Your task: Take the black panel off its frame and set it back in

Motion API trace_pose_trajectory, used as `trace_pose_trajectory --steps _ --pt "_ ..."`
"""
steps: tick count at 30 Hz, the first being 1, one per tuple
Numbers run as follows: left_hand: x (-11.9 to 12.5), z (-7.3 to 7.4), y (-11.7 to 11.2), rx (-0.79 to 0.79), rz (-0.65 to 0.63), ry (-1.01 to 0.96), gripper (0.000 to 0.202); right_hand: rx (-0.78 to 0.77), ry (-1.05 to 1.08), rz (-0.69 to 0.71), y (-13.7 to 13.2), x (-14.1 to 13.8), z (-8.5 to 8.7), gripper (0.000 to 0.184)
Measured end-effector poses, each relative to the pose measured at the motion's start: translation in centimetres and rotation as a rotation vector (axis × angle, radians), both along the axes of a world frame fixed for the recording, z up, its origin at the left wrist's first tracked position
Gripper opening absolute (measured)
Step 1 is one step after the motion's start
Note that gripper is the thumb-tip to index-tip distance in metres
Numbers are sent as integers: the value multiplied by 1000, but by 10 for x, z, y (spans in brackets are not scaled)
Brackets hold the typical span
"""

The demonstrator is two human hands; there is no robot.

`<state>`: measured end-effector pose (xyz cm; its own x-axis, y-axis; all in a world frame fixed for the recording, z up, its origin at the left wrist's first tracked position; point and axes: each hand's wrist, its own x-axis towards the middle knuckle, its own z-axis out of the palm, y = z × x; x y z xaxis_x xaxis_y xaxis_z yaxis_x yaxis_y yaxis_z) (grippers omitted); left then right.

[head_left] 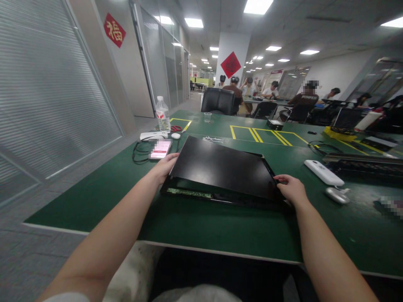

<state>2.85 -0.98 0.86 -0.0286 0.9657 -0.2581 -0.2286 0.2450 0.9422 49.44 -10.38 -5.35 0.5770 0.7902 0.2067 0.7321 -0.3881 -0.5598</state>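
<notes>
A flat black screen panel (220,165) lies tilted over a thin black frame (245,202), its near-left edge raised above the frame. In the gap along the near side, a green circuit board strip (189,193) shows. My left hand (166,167) grips the panel's left edge, with the fingertips partly out of sight behind it. At the right edge, my right hand (291,188) is closed in a pinch on the panel's side; whether it also touches the frame I cannot tell.
On the green table (94,201), a lit phone (161,149), cables, red-handled scissors (176,128) and a water bottle (163,115) sit at left. A plastic cup (207,117) stands behind the panel. To the right lie a white device (324,172) and a silver mouse-like object (337,195). People sit beyond.
</notes>
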Motion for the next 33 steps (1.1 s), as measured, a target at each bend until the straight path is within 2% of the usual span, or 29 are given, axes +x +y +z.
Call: trace_pose_trajectory --steps 5,12,19,33 --pt "0 -1 0 12 22 9 34 26 16 8 -1 3 0 31" --pt "-4 -8 4 43 -9 -8 45 28 78 -29 -5 -3 9 33" --pt "-6 -11 7 54 -13 -9 45 12 77 -29 -7 -7 12 31" --pt "-2 -4 2 51 -1 7 37 27 90 -25 -6 -5 9 31"
